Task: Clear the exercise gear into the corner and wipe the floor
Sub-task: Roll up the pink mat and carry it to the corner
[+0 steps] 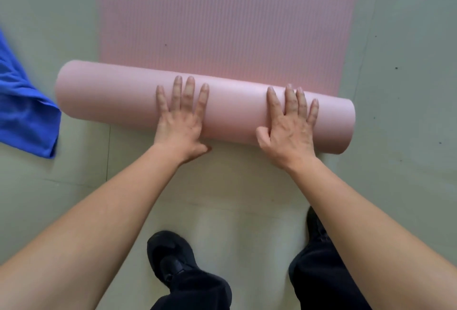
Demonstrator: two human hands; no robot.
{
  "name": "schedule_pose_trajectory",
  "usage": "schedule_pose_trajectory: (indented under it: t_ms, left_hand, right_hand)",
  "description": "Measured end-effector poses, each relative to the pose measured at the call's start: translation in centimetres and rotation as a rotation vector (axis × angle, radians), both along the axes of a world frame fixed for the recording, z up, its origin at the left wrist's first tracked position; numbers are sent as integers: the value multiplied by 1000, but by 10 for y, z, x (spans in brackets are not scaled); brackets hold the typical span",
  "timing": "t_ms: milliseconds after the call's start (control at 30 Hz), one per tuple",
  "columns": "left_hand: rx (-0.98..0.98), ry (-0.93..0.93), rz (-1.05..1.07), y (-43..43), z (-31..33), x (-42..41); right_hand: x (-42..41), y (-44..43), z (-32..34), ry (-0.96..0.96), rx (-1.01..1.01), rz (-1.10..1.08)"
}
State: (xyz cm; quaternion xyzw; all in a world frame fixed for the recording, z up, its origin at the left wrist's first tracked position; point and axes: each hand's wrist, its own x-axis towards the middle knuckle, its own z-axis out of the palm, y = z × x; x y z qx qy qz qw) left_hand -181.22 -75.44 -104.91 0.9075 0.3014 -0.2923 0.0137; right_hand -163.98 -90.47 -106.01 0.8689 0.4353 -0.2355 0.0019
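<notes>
Two bare hands, both pressed palm-down on one pink exercise mat (pixel 222 25), neither gripping. Left hand (pixel 181 121): flat, fingers spread and straight, laid over the near middle of the rolled part. Right hand (pixel 288 124): flat likewise, fingers fanned, thumb tucked against the roll's near side, nearer the right end. Two bare forearms, reaching in from the lower corners.

Mat: foam, matte. One rolled part (pixel 118 102), a smooth thick cylinder lying crosswise and slightly slanted, left end farther off than the right. One unrolled part beyond it, flat on the floor, fine lengthwise ribbing, running off the top edge; a few small dark specks on it. Roll's left end jutting out past the flat part's left edge.

Floor (pixel 408 62): pale grey-green sheet, smooth, faint seams and scattered dark specks; a lighter, beige-tinted strip on the near side of the roll.

One blue cloth (pixel 22 111): soft, crumpled, folded edges, partly cut by the left frame edge, lying on the floor just beside the roll's left end; touching or not, cannot tell.

Two black shoes: left shoe (pixel 170 255) in plain sight, right shoe (pixel 316 228) mostly hidden behind the right forearm. Dark trouser legs (pixel 319 282), two, at the bottom edge.
</notes>
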Motion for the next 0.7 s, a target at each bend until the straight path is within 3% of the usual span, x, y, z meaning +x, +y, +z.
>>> schedule_pose_trajectory:
  t_ms: [133, 333, 433, 500, 700]
  left_hand:
    - [-9, 20, -25, 33, -2, 29]
    - [-239, -185, 39, 98, 8, 53]
    - [-146, -414, -21, 118, 9, 56]
    - [-75, -503, -22, 122, 9, 57]
    - [30, -164, -150, 118, -5, 61]
  right_hand:
    - [30, 14, 3, -37, 22, 165]
    - [60, 46, 7, -168, 172, 388]
    - [54, 57, 9, -233, 337, 308]
    - [52, 65, 3, -228, 341, 158]
    - [59, 92, -19, -215, 274, 71]
